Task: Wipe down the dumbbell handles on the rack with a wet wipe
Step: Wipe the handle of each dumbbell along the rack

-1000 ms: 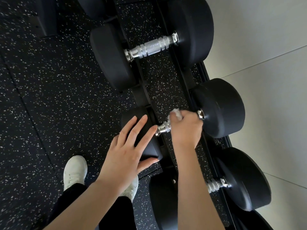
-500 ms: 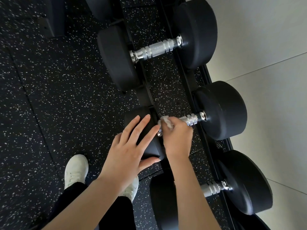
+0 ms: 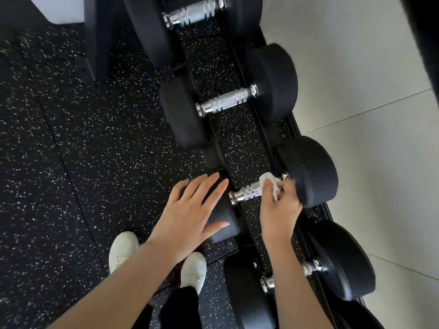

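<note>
Several black dumbbells with chrome handles lie across a black rack (image 3: 215,143). My right hand (image 3: 280,203) pinches a white wet wipe (image 3: 269,182) against the right end of one chrome handle (image 3: 247,193), close to its right weight head (image 3: 311,172). My left hand (image 3: 190,214) lies flat with fingers spread on that dumbbell's left weight head (image 3: 224,222). The handle's left part is bare and shiny. Another dumbbell handle (image 3: 226,103) sits farther up the rack, and one more handle (image 3: 194,14) at the top. My right forearm partly hides the nearest dumbbell handle (image 3: 311,267).
Black speckled rubber flooring (image 3: 71,162) spreads to the left. A pale tiled wall (image 3: 368,103) runs along the right of the rack. My white shoes (image 3: 123,250) stand just left of the rack. A black rack upright (image 3: 95,39) rises at the upper left.
My right hand slid the wipe from the handle's left end to its right end. The view has shifted, so the rack sits lower. My left hand stayed on the weight head.
</note>
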### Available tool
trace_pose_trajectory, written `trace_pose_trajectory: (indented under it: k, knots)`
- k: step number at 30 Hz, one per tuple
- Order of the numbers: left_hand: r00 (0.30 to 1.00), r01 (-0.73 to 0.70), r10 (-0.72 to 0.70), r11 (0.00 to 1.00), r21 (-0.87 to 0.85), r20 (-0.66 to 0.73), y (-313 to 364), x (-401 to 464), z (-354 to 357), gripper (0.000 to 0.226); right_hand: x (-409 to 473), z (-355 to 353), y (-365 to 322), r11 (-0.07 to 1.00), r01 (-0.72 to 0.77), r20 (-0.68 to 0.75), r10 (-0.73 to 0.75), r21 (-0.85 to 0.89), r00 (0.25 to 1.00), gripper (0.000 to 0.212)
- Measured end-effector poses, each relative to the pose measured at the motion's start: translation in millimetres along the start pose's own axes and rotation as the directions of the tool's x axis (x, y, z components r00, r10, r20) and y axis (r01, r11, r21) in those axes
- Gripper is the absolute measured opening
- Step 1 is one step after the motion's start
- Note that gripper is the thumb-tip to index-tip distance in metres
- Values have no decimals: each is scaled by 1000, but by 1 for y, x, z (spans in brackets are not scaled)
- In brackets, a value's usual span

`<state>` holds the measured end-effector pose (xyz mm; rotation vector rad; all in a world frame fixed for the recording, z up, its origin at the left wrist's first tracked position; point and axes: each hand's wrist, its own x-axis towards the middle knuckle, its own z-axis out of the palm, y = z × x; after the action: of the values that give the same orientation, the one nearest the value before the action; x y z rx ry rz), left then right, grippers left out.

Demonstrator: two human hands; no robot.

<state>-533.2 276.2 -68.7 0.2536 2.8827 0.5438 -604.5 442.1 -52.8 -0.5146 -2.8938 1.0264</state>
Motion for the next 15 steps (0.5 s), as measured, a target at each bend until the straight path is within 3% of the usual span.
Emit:
trace_pose_trajectory:
  k: [8, 15]
  knots:
    - [999, 17, -12, 996, 89, -49, -60, 32, -70, 72, -14, 17, -61, 996, -47, 49, 43, 82, 998, 21]
    - [996, 81, -77, 989, 126, -39, -91, 65, -83, 75, 20, 42, -88, 989, -113, 54, 108, 98, 993, 24]
